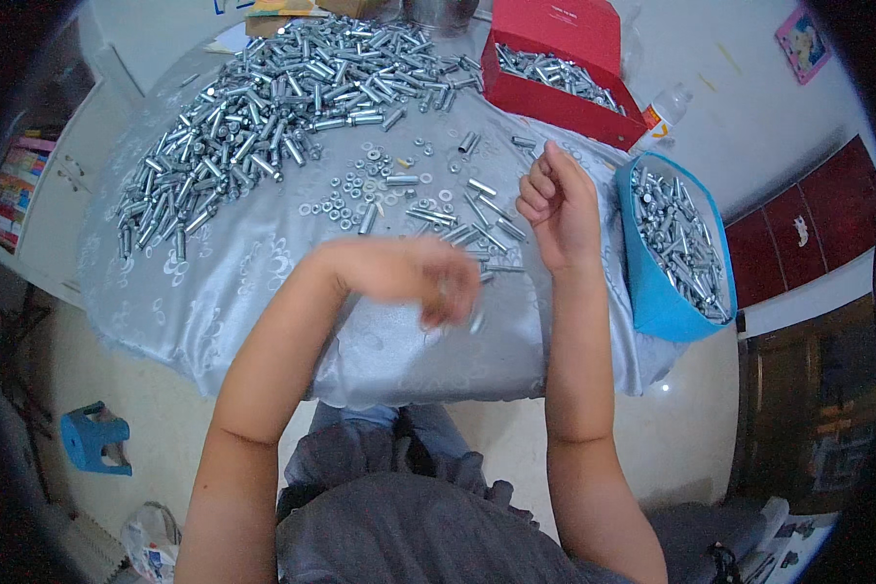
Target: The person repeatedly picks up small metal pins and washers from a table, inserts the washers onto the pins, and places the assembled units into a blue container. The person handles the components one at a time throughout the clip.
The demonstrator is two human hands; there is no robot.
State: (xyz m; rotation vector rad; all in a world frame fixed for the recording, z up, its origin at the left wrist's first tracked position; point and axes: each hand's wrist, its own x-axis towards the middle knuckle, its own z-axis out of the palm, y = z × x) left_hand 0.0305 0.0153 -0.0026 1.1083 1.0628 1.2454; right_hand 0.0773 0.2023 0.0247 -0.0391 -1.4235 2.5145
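Observation:
My left hand (409,277) is smeared by motion over the near part of the table, palm down. Its fingers are too blurred to show what they hold; a small blurred shiny piece (476,322) shows just below them. My right hand (561,209) is raised at the right with its fingers curled in, and whatever may lie inside is hidden. Loose metal sleeve anchors (482,219) lie between and beyond the hands. Left of these are scattered small nuts and washers (346,195). A large heap of sleeve anchors (292,92) covers the table's far left.
A silvery patterned cloth (253,258) covers the round table. At the far right stands an open red box (594,122) of anchors, a plastic bottle (664,112) beside it. Nearer, a blue fabric bin (676,326) full of metal anchors borders my right forearm. A blue stool (95,438) stands lower left.

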